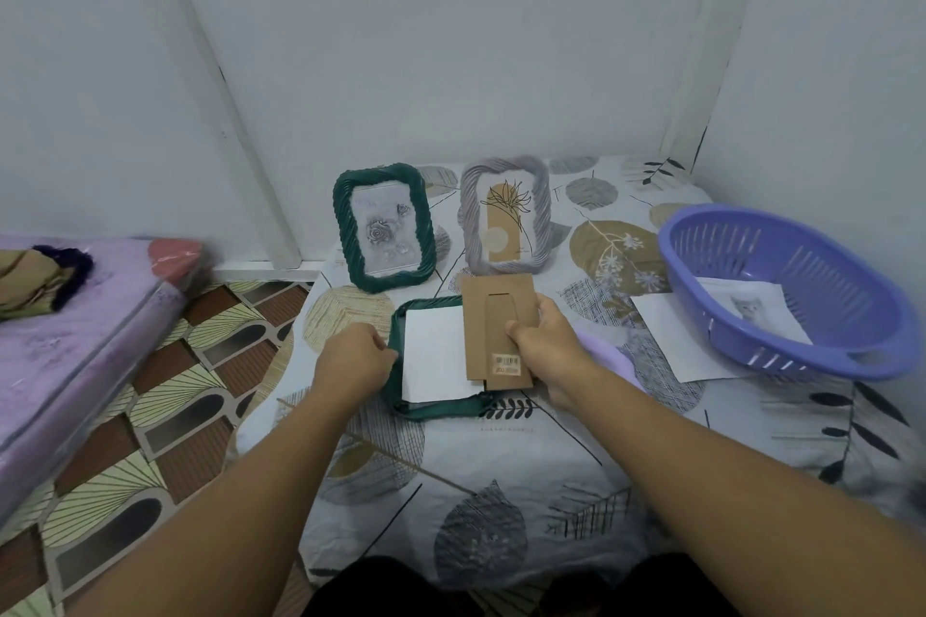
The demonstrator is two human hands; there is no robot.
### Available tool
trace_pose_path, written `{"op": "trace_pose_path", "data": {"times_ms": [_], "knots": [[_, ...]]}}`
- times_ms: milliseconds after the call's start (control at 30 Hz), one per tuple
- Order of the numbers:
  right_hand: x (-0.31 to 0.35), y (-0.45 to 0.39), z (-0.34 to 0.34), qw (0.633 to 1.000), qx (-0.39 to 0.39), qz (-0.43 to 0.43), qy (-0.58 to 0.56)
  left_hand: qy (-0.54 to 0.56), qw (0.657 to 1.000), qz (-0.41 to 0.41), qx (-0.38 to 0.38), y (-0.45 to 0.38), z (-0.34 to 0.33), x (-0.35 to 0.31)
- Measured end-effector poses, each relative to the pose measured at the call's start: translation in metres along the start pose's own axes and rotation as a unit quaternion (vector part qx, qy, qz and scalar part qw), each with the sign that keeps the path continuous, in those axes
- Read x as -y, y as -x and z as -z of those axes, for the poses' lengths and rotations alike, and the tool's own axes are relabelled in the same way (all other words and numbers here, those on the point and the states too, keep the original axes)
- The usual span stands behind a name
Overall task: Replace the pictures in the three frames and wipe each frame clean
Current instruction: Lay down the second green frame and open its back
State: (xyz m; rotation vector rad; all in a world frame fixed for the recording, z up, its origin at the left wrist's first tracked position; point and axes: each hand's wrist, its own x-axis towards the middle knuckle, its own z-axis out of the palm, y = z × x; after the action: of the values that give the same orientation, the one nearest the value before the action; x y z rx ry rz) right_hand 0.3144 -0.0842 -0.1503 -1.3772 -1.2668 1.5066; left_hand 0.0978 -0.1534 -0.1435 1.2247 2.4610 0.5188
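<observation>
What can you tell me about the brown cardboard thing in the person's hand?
The cardboard frame backing is a flat, tan, upright rectangle with a cut-out stand flap down its middle and a barcode sticker near its bottom edge. The right hand grips it along its right side. It is held tilted over the right part of the face-down green frame and white sheet.

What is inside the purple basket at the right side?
Inside the purple basket lies a white sheet with a small picture of a cat. The basket's near wall covers the sheet's lower part. Another white paper lies partly under the basket; how far it reaches underneath cannot be seen.
</observation>
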Motion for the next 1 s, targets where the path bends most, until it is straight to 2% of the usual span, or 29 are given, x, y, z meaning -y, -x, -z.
{"op": "trace_pose_path", "data": {"times_ms": [100,400,567,700,800,900,1000], "knots": [[0.000,-0.002,0.006,1.000,-0.001,-0.003,0.013,0.009,1.000,0.008,-0.008,-0.001,0.003,0.004],[-0.003,-0.015,0.014,0.988,-0.009,-0.015,0.152,0.005,1.000,0.019,-0.024,0.000,0.013,0.019],[-0.003,-0.015,0.010,0.956,-0.034,0.000,0.292,0.001,1.000,0.014,-0.024,-0.001,0.012,0.020],[0.000,-0.012,0.007,0.902,-0.052,0.008,0.428,0.000,0.999,0.010,-0.035,0.001,0.011,0.020],[0.003,-0.004,0.005,0.875,-0.058,0.045,0.479,-0.004,0.998,-0.001,-0.062,0.005,0.010,0.020],[0.002,0.005,0.001,0.857,-0.088,0.131,0.491,-0.001,0.997,-0.021,-0.080,0.006,0.009,0.017],[0.004,0.013,-0.011,0.876,-0.036,0.197,0.439,-0.005,0.996,-0.036,-0.085,0.007,0.007,0.012]]}}
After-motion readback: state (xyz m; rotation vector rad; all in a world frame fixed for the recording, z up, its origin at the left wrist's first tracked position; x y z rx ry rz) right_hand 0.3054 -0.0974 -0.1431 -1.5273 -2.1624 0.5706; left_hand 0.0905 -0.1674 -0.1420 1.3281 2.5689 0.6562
